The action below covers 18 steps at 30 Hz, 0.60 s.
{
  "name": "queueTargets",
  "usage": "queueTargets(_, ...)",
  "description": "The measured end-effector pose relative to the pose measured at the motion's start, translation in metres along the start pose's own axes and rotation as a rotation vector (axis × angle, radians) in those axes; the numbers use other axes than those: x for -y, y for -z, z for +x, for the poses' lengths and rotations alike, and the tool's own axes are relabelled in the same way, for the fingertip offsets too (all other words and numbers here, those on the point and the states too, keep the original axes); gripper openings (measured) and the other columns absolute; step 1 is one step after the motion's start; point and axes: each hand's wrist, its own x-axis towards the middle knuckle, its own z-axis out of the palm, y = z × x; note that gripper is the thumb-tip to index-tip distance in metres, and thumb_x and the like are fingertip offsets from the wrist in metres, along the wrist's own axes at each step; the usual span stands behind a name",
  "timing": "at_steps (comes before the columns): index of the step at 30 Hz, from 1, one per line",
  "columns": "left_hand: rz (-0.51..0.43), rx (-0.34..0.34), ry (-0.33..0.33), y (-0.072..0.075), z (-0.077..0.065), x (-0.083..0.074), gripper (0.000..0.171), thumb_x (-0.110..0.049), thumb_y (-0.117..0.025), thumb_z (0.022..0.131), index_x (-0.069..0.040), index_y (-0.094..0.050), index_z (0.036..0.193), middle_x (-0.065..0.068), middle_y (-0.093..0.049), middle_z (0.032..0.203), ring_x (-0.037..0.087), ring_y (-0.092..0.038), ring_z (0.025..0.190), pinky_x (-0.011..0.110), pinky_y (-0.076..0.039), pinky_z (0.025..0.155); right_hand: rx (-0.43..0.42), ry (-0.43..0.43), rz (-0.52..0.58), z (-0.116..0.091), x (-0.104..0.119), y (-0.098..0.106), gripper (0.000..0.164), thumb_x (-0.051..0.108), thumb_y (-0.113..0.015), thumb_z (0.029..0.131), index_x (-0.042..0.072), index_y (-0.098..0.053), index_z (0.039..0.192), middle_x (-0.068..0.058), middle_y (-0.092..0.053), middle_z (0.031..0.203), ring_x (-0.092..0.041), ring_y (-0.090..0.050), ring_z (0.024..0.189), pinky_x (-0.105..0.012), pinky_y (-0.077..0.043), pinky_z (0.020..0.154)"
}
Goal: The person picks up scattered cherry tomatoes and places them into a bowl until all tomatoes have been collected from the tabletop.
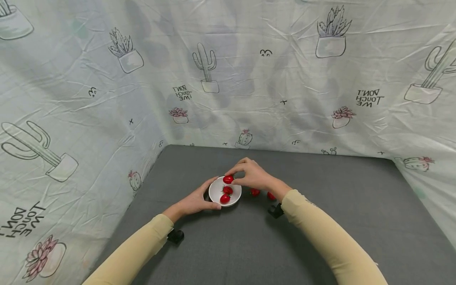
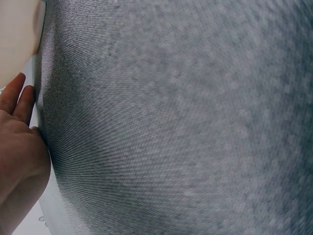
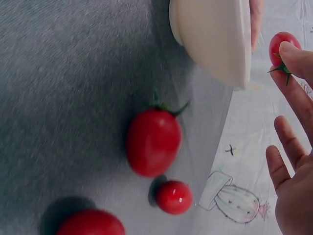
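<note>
A small white bowl (image 1: 215,192) sits on the grey table, with two red cherry tomatoes (image 1: 225,199) inside it. My left hand (image 1: 197,200) holds the bowl from the left, thumb along the near rim and fingers at the far side. Over the bowl's far part, my right hand (image 1: 252,176) pinches another cherry tomato (image 3: 283,46) between thumb and index finger; its green stem shows in the right wrist view. In that view the held tomato is above the rim of the bowl (image 3: 215,39), and the other fingers are spread.
Several cherry tomatoes lie on the table right of the bowl: a large one (image 3: 154,142), a smaller one (image 3: 173,197) and one cut by the frame edge (image 3: 93,223). My right forearm passes over them. A white printed cloth (image 1: 242,79) surrounds the grey table (image 1: 228,245).
</note>
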Motion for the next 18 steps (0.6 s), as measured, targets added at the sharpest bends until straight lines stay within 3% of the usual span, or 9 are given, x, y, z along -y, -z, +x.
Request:
queueTargets(7, 0.003, 0.007, 0.005, 0.000, 0.000, 0.001, 0.106, -0.044, -0.085, 0.084, -0.036, -0.016, 0.164, -0.004, -0.019, 0.167, 0.021, -0.018, 0.152, 0.060, -0.018, 0.118, 0.018, 0.012, -0.038, 0.008, 0.006, -0.012, 0.026, 0.027, -0.080, 0.091, 0.033, -0.078, 0.117, 0.008, -0.061, 0.121, -0.018, -0.043, 0.120, -0.047, -0.040, 0.096)
queueTargets(18, 0.012, 0.013, 0.001, 0.002, -0.002, 0.000, 0.105, -0.045, -0.085, 0.084, -0.035, -0.017, 0.164, -0.003, -0.019, 0.167, 0.023, -0.020, 0.152, 0.061, -0.020, 0.118, 0.088, 0.034, -0.139, 0.016, 0.012, -0.025, 0.030, 0.033, -0.080, 0.091, 0.037, -0.076, 0.121, 0.019, -0.064, 0.114, -0.013, -0.043, 0.124, -0.046, -0.032, 0.107)
